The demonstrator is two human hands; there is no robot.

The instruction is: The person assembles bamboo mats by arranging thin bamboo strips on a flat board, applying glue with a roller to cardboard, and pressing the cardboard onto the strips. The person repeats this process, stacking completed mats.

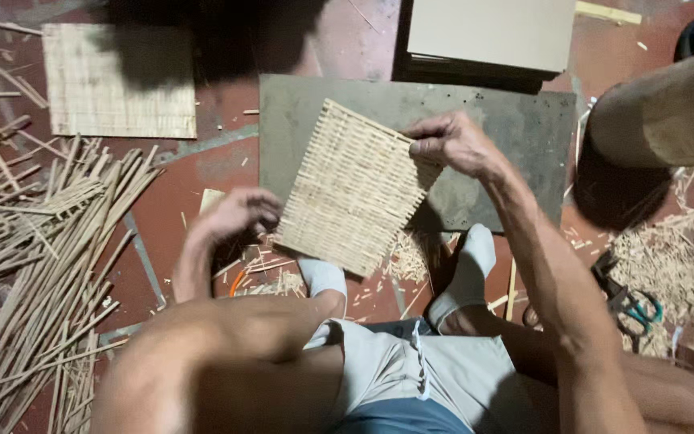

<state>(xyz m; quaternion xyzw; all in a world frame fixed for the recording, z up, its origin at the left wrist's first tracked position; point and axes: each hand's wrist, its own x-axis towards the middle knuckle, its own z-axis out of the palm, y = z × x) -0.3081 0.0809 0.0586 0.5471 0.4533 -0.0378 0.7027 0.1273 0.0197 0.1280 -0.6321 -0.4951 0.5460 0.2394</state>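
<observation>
- Woven mat (353, 189) of pale strips, tilted up between my two hands over the grey board (516, 133) on the floor.
- Right hand (453, 143) pinching the mat's upper right edge, fingers curled closed on it.
- Left hand (238, 213) cupped against the mat's lower left edge, gripping there.
- Finished mat (118, 80) lying flat at upper left, well apart.
- Loose bamboo sticks (42, 265) heaped on my left; scissors (632, 309) near trimmings on my right.

Woven bamboo mat (353, 189) between left hand (234, 213) and right hand (453, 143)
</observation>
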